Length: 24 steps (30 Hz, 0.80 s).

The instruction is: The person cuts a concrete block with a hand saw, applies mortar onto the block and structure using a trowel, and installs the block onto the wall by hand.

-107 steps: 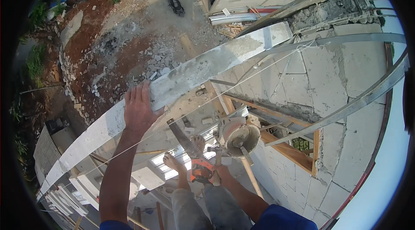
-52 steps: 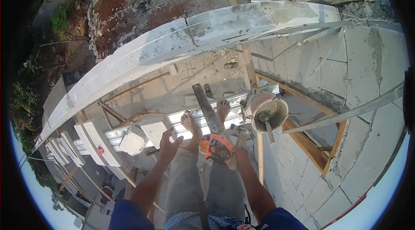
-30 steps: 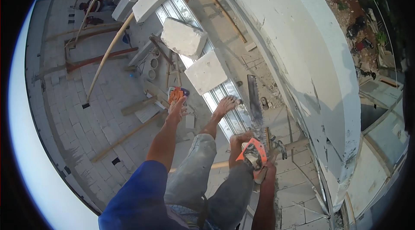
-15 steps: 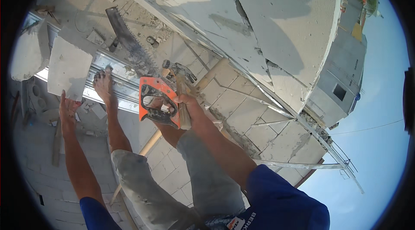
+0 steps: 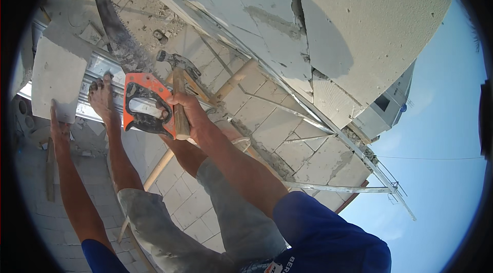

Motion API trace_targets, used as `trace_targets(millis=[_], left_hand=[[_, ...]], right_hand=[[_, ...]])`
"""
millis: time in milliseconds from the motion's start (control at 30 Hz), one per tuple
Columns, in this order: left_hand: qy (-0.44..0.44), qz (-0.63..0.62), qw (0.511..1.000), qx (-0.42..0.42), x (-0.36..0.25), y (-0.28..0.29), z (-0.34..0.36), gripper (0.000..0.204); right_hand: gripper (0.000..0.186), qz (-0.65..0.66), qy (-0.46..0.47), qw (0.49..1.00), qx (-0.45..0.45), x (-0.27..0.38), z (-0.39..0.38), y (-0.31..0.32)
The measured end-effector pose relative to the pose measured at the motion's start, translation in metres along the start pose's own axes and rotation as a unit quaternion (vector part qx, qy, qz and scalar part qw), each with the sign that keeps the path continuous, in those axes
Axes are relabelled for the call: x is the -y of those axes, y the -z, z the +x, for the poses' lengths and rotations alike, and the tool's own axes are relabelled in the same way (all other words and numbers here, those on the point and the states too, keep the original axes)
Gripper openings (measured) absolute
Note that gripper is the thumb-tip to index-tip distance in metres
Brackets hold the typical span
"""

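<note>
The right hand (image 5: pixel 191 115) has its fingers wrapped around the wooden handle of a hammer (image 5: pixel 179 103), with the orange-and-black handle of a saw (image 5: pixel 127 49) right against it, blade toward the upper left. The left hand (image 5: pixel 60 130) touches the lower edge of a pale block (image 5: pixel 59 75) on a metal plank (image 5: pixel 102 61); one finger lies on its face, and the others' spread cannot be told. A bucket (image 5: pixel 230 130) sits mostly behind the right forearm, contents hidden.
</note>
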<state>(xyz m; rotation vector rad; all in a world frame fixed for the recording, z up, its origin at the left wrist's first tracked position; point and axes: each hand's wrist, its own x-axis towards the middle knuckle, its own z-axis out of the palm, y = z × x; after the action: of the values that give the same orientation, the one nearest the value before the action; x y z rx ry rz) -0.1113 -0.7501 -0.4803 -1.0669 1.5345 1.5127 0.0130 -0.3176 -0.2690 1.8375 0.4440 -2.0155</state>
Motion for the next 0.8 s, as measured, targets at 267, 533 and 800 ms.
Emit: trace_targets(millis=[267, 533, 800], left_hand=[[0.017, 0.036, 0.998, -0.040, -0.005, 0.004, 0.004, 0.072], [-0.049, 0.174, 0.983, 0.018, -0.023, -0.006, 0.011, 0.068], [-0.114, 0.304, 0.942, 0.081, -0.045, -0.023, 0.025, 0.064]], right_hand=[[0.035, 0.049, 0.026, 0.997, 0.059, 0.005, 0.028, -0.040], [0.030, 0.111, -0.001, 0.991, 0.069, -0.016, 0.057, -0.063], [0.029, 0.094, 0.002, 0.994, 0.053, -0.034, 0.067, -0.063]])
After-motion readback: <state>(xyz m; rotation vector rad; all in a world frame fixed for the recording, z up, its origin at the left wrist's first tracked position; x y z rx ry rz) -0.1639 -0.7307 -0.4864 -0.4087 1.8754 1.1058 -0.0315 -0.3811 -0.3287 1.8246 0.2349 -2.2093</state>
